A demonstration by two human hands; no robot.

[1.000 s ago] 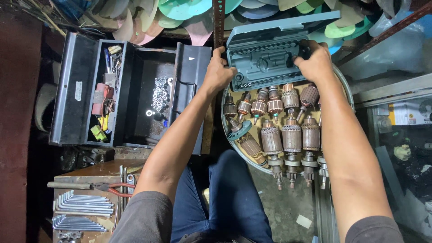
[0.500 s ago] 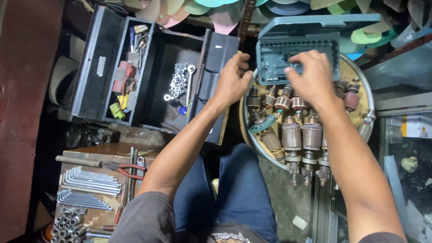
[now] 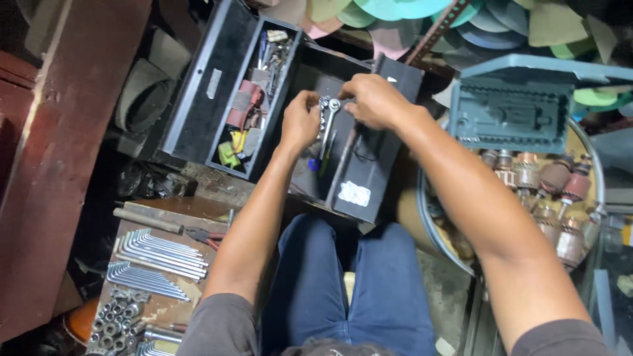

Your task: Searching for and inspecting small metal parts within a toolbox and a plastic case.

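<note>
Head view shows the left hand (image 3: 300, 122) and right hand (image 3: 374, 100) pinching the top of a shiny wrench (image 3: 326, 128), which hangs down toward the person over the black toolbox (image 3: 198, 99)

Dim workshop light, deep shadows — slight blur
</note>
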